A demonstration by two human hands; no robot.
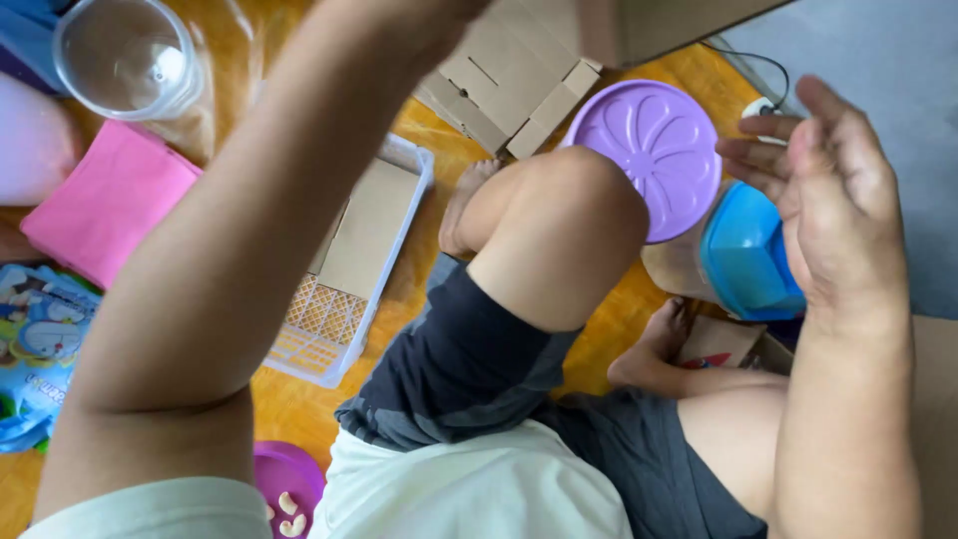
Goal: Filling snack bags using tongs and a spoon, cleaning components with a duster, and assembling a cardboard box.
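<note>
Hovering open, the right hand (833,200) tops the blue-lidded jar (743,255).

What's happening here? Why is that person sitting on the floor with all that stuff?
A person sits on a wooden floor with things all around. Their right hand is open and empty, raised above a blue-lidded jar beside a purple lid. Their left arm reaches up towards a cardboard box; that hand is out of view. A white basket holding cardboard lies by their knee.
</note>
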